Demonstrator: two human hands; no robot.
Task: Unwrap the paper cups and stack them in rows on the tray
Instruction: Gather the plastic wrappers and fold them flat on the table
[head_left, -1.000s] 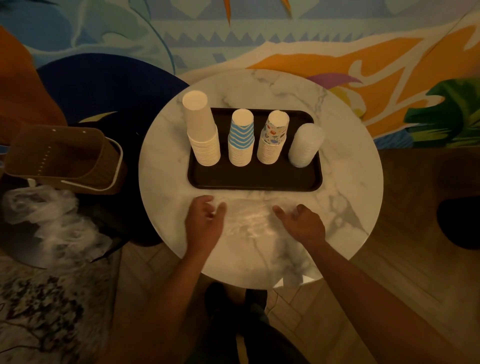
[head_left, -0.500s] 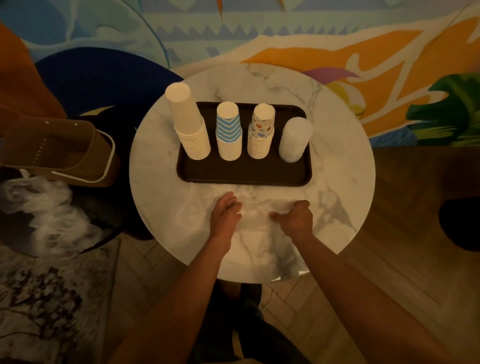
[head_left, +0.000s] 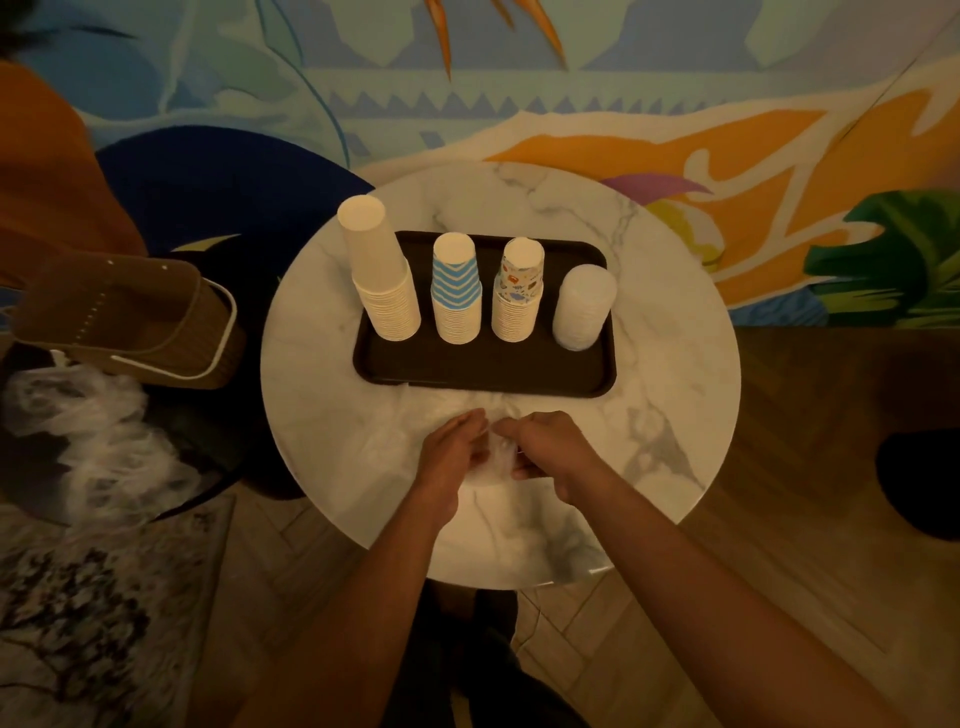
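The round marble tabletop (head_left: 675, 415) carries a dark tray (head_left: 488, 371) on its far half, long side running left to right. Off the left edge sit a brown basket (head_left: 135, 322) and, nearer, a pile of crumpled plastic (head_left: 88, 431).

Four stacks stand upright in one row on the tray. From the left end they are a tall plain white stack (head_left: 384, 280), a blue-striped stack (head_left: 456, 291), a printed stack (head_left: 518, 293) and a pale translucent stack (head_left: 582, 306). They sit close together but apart, and none shows any wrapping, so the stacking looks done.

What remains is the clear wrapper (head_left: 498, 452), lying on the near half of the tabletop just short of the tray's near edge. Its loose film spreads left to right, and its bunched middle sits directly between the two hands, equally close to both.

The left hand (head_left: 452, 457) lays nearly straight fingers against the wad. Its thumb is hidden, so I cannot tell whether it pinches. The right hand (head_left: 545, 452) has curled fingers pinching the film.

Clearing it probably means carrying it off the left edge, the left hand's side.
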